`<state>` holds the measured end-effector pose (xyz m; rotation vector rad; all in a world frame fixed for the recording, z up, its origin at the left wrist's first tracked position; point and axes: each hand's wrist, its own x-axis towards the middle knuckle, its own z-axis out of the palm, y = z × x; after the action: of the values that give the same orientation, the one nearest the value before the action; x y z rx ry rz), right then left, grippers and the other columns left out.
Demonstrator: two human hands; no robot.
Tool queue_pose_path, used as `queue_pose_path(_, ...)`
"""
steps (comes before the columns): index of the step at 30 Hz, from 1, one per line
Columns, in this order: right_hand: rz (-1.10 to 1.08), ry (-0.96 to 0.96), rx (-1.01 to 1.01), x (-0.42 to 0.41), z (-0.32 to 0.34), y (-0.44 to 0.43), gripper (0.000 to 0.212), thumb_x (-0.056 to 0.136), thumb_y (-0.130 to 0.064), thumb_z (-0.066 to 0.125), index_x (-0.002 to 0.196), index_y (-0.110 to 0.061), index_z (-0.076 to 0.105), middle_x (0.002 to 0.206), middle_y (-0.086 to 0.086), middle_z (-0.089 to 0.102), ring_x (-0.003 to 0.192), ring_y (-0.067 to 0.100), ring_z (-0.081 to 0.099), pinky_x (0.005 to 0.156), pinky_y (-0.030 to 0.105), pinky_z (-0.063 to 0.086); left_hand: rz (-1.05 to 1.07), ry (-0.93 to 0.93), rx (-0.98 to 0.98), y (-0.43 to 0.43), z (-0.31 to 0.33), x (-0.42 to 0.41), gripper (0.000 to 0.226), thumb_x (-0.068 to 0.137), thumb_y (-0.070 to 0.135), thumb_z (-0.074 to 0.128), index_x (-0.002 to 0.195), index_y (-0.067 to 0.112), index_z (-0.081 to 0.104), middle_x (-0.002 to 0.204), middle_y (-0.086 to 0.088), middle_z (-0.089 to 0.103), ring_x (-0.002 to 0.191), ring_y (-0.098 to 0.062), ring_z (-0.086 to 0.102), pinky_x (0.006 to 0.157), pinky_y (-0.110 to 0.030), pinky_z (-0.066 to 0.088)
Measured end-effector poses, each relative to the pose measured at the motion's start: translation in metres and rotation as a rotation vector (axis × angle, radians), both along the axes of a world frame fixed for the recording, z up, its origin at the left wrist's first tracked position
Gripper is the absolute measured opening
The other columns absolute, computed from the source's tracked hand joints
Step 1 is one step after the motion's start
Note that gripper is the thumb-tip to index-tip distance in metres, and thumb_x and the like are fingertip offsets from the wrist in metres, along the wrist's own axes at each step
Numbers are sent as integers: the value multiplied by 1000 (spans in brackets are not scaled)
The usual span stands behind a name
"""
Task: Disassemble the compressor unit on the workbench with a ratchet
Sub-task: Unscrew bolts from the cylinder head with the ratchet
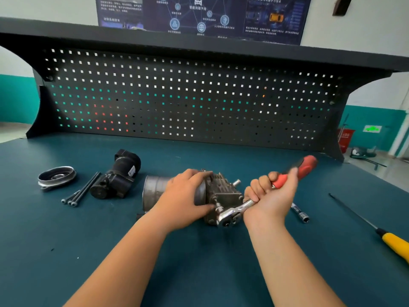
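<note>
Red-handled ratchet (230, 214) is fisted in the right hand (271, 196), head on a bolt (218, 206) at the near end of the compressor (223, 189), mid bench (199, 273). Over the body, the left hand (186, 196) clamps it down. Risks: a tilted socket cams off and rounds the bolt; the round housing rolls if that hold slackens.

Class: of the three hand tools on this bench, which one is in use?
The red-handled ratchet: the right hand grips it, head on the compressor unit. The yellow-handled screwdriver and the extension bar lie untouched.
</note>
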<state>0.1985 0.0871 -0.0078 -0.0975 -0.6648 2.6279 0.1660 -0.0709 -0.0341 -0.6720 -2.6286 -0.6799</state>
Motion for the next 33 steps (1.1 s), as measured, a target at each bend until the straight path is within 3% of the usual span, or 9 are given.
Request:
queue_pose_path(2,-10,36,15,0,-2,-2,45,94,-50,39,60,-20,37,46,-8,21,37,9,17,34,20,15,11,36,347,2,-2,15,16,79,24,68,92,29,61,89,13,59,84,6,53,76,-6,36)
queue_pose_path(3,-14,57,27,1,-2,-3,44,95,-48,39,60,-20,37,45,-8,21,37,8,17,34,20,15,50,-20,493,4,-3,21,10,81,22,65,73,25,60,71,12,61,67,3,53,63,-7,39)
queue_pose_path(5,-11,109,47,1,-2,-5,40,96,-42,36,62,-20,38,44,-8,22,36,8,18,34,19,16,58,-287,676,10,-6,30,33,87,29,62,57,16,61,53,3,63,48,-8,56,50,-17,45)
queue_pose_path(8,-11,185,124,-1,-2,-8,27,97,-30,31,73,-19,40,44,-10,27,36,6,21,34,18,21,13,-622,823,20,-9,35,41,85,36,64,54,11,58,47,0,60,39,-11,55,34,-11,31)
queue_pose_path(14,-69,216,439,-6,1,-11,18,103,-29,32,89,-23,43,51,-13,40,40,2,31,40,15,31,-14,-821,948,25,-16,29,30,81,38,66,70,11,60,58,-2,66,44,-11,60,32,-14,21)
queue_pose_path(21,194,458,923,1,0,-28,29,86,-36,55,114,-31,52,51,-12,42,42,1,35,40,14,35,-107,-959,1085,29,-18,30,23,91,13,51,70,9,60,55,-3,62,44,-14,62,34,-14,30)
queue_pose_path(25,96,590,1352,2,-9,-49,31,88,-34,56,116,-47,51,70,-27,59,68,-5,54,68,10,40,-179,-914,1143,28,-21,27,25,80,22,48,63,19,66,58,-2,52,49,-11,47,44,-21,34)
queue_pose_path(28,37,507,1262,3,-7,-50,16,86,-45,53,99,-40,60,56,-21,49,56,0,43,60,16,34,-152,-916,1083,26,-24,24,31,89,9,42,66,14,64,59,-4,53,47,-11,47,42,-20,34)
queue_pose_path(33,-157,311,883,13,-17,-51,38,80,-55,47,75,-22,63,47,-10,39,44,4,33,47,20,30,-153,-918,1056,25,-22,27,16,91,8,48,86,2,62,64,-8,59,52,-13,52,49,-23,39)
